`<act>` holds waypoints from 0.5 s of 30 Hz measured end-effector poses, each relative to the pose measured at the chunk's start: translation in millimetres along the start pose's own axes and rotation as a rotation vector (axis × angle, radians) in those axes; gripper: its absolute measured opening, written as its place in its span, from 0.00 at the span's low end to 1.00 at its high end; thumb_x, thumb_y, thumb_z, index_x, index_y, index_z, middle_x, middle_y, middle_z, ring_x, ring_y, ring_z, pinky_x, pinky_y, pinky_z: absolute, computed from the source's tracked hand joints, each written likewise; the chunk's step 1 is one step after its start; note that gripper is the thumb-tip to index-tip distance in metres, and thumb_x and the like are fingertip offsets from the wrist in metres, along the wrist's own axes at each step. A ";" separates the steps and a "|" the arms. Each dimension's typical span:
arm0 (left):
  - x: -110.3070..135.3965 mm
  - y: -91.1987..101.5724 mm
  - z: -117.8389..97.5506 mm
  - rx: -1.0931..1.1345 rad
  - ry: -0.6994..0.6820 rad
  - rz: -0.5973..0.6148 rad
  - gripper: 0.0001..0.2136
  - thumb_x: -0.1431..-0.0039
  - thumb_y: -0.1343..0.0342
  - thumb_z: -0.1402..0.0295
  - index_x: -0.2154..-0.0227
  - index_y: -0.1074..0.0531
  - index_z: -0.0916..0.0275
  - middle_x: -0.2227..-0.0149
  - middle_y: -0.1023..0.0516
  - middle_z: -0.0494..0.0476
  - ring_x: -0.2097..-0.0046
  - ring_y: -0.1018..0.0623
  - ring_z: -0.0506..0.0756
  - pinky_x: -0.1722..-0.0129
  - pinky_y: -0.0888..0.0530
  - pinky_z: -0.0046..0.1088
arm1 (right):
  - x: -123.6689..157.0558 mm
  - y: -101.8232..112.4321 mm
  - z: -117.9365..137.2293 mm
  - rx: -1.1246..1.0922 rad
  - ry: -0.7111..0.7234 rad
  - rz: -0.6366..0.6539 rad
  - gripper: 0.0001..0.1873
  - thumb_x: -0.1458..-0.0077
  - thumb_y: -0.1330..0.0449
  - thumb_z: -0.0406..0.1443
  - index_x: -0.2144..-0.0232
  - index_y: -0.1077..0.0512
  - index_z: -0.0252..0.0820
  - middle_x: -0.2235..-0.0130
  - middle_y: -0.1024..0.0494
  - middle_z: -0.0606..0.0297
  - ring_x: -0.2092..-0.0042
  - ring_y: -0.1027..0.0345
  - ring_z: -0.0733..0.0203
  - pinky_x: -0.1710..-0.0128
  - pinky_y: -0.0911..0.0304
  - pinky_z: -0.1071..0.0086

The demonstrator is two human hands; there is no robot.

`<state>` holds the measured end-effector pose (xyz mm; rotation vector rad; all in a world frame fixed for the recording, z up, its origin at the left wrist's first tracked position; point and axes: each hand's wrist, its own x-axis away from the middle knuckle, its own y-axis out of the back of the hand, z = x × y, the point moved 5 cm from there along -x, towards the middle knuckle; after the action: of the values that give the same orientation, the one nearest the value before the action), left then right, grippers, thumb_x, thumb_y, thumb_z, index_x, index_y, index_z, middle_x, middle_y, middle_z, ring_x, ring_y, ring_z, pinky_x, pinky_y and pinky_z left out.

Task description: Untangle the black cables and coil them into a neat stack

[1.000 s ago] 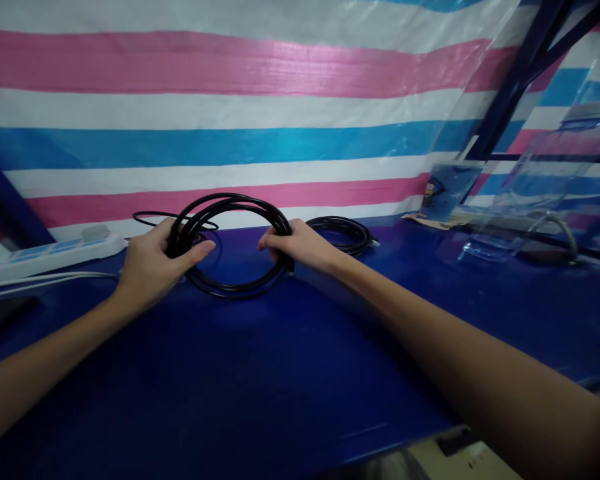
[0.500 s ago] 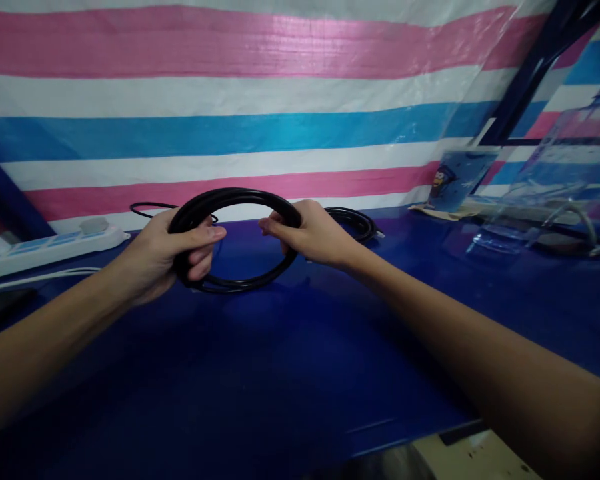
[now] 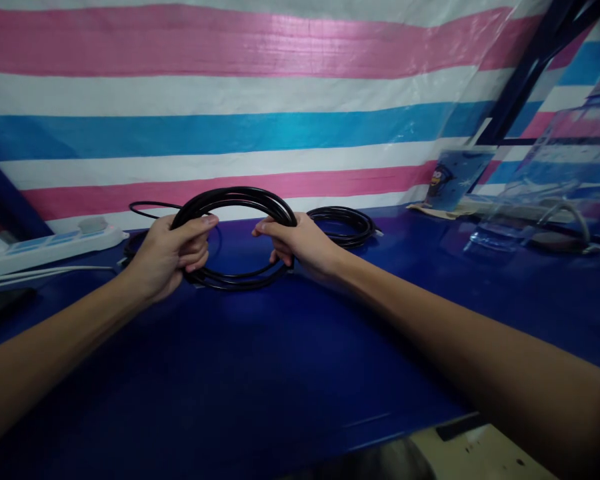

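A coil of black cable [image 3: 235,195] stands upright above the blue tabletop [image 3: 260,360], held between both hands. My left hand [image 3: 173,257] is closed round the coil's left side, thumb lying across the front. On the opposite side my right hand [image 3: 300,243] grips the same loops, with the thumb pressed toward the curled fingers. Beyond my left hand a loose black cable loop [image 3: 153,203] sticks out to the left. Behind my right hand a second black cable coil [image 3: 347,225] lies flat on the table, its pale plug end pointing right.
At the left lies a white power strip [image 3: 53,248] with white cords [image 3: 45,273] and a dark flat object [image 3: 5,305]. A blue picture card [image 3: 455,180] and a large clear plastic bottle [image 3: 540,180] stand at the right. A striped sheet [image 3: 230,133] hangs behind.
The held coil's loops have spread apart a little, and my right hand has shifted slightly left. More of the second coil and of the cable behind my left hand shows.
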<state>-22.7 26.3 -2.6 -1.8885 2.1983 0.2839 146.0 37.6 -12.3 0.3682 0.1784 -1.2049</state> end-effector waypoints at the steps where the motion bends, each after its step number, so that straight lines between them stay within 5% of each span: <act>1: 0.1 -0.2 1.2 0.008 0.004 0.021 0.19 0.51 0.39 0.67 0.85 0.44 0.61 0.88 0.53 0.41 0.87 0.51 0.42 0.87 0.48 0.21 | -0.6 -0.2 -3.7 -0.013 -0.009 -0.010 0.09 0.46 0.42 0.38 0.69 0.28 0.37 0.89 0.44 0.78 0.85 0.46 0.71 0.78 0.41 0.74; 8: 3.0 -3.5 8.0 0.082 0.062 0.046 0.22 0.45 0.42 0.63 0.86 0.49 0.61 0.88 0.54 0.41 0.88 0.50 0.42 0.87 0.44 0.21 | -2.4 0.3 -11.3 0.001 0.034 -0.116 0.15 0.44 0.43 0.45 0.70 0.31 0.38 0.83 0.35 0.71 0.81 0.36 0.68 0.78 0.40 0.73; 15: 3.9 -15.4 3.8 0.125 0.170 0.105 0.20 0.40 0.51 0.51 0.80 0.42 0.59 0.87 0.48 0.42 0.89 0.51 0.42 0.88 0.45 0.21 | 4.4 19.5 21.6 0.427 0.267 -0.343 0.15 0.42 0.45 0.47 0.64 0.34 0.41 0.76 0.32 0.67 0.79 0.37 0.67 0.78 0.47 0.73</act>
<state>-7.9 21.4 -7.3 -1.7933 2.3687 0.0032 164.5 31.8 9.9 0.9016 0.2197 -1.5315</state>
